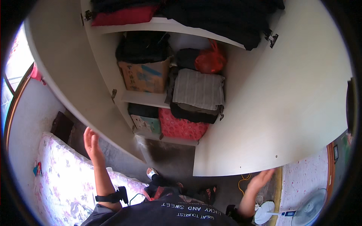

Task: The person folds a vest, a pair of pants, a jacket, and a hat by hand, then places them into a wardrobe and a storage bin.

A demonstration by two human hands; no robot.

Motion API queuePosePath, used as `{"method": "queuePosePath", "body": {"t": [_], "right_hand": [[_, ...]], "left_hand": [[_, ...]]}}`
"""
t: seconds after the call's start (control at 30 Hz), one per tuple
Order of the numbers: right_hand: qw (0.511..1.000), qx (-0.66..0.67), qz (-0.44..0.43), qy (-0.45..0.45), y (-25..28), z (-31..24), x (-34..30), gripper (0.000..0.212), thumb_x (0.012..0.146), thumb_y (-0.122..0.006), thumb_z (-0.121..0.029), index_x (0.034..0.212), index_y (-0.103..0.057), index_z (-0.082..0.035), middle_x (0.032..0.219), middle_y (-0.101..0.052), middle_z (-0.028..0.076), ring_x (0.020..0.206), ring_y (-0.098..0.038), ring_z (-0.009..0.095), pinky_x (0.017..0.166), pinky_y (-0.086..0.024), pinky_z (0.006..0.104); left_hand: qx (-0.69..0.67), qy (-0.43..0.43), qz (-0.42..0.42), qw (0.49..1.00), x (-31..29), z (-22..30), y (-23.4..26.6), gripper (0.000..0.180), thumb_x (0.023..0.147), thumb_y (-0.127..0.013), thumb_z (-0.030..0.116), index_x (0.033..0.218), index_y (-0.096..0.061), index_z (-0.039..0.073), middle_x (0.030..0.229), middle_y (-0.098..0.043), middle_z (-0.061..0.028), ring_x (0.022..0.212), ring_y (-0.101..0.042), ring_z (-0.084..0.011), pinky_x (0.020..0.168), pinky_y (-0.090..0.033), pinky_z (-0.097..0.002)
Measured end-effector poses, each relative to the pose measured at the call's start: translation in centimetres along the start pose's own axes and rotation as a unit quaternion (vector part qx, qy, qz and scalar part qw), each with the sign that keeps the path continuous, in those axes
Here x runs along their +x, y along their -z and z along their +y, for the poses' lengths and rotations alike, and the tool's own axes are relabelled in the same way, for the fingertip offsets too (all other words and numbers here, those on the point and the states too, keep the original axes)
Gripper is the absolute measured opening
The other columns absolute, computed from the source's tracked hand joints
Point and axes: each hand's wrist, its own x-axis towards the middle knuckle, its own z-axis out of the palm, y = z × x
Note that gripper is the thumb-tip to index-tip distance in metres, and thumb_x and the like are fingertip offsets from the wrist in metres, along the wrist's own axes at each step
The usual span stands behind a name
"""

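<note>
A white wardrobe stands in front of me with its left door (64,56) and right door (286,94) swung outward. My left hand (93,146) is raised at the outer edge of the left door, fingers stretched out and holding nothing. Its fingertips overlap the door's edge; whether they touch it I cannot tell. Just beyond the right door's lower edge, my right hand (260,180) is open, fingers extended. Inside, a cardboard box (145,77) carries a black bag (143,47). Beside it lie a folded grey striped cloth (198,88) and a red plastic bag (210,60).
Dark clothes (222,19) and a red cloth (122,16) lie on the upper shelf. A red patterned bundle (183,124) sits at the bottom beside a light green box (151,125). A flowered bed (60,177) is at left, a white fan (309,207) at lower right.
</note>
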Motion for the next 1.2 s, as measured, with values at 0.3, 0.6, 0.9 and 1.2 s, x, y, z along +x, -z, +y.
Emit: {"method": "queuePosePath", "body": {"t": [0.3, 0.6, 0.9, 1.2], "right_hand": [[0.992, -0.043, -0.102, 0.057, -2.6, -1.5, -4.3, 0.035, 0.100, -0.039, -0.014, 0.124, -0.042, 0.011, 0.118, -0.053, 0.022, 0.110, -0.051, 0.026, 0.096, -0.038, 0.0363], [0.964, -0.012, -0.205, 0.170, -8.2, -4.7, -5.7, 0.024, 0.090, -0.056, -0.014, 0.103, -0.058, 0.006, 0.093, -0.063, 0.024, 0.085, -0.061, 0.042, 0.071, -0.048, 0.0427], [0.930, 0.014, -0.291, 0.223, -11.1, -6.1, -5.0, 0.022, 0.089, -0.059, -0.016, 0.096, -0.062, 0.004, 0.081, -0.065, 0.020, 0.071, -0.063, 0.038, 0.063, -0.049, 0.0390], [0.923, 0.074, -0.301, 0.227, -11.1, -4.7, -5.0, 0.023, 0.092, -0.054, -0.009, 0.108, -0.057, 0.008, 0.090, -0.066, 0.013, 0.084, -0.062, 0.020, 0.077, -0.048, 0.0298]], "left_hand": [[0.036, 0.039, -0.132, 0.990, -0.2, 1.0, -7.7, 0.058, 0.078, -0.069, 0.014, 0.129, -0.043, 0.006, 0.118, -0.051, -0.0053, 0.115, -0.047, -0.0173, 0.105, -0.031, -0.0331], [0.121, -0.008, -0.092, 0.988, 0.6, 0.7, -6.6, 0.041, 0.080, -0.072, 0.023, 0.107, -0.044, 0.008, 0.096, -0.045, 0.0000, 0.092, -0.046, -0.0117, 0.086, -0.037, -0.0271], [0.193, -0.073, -0.030, 0.978, 0.9, 0.6, -2.5, 0.046, 0.084, -0.069, 0.030, 0.115, -0.045, 0.005, 0.102, -0.052, -0.0030, 0.098, -0.050, -0.0139, 0.091, -0.040, -0.0305], [0.257, -0.148, 0.067, 0.953, 0.3, 0.8, 0.4, 0.044, 0.094, -0.056, 0.031, 0.123, -0.047, 0.000, 0.115, -0.054, -0.0106, 0.105, -0.054, -0.0216, 0.089, -0.044, -0.0342]]}}
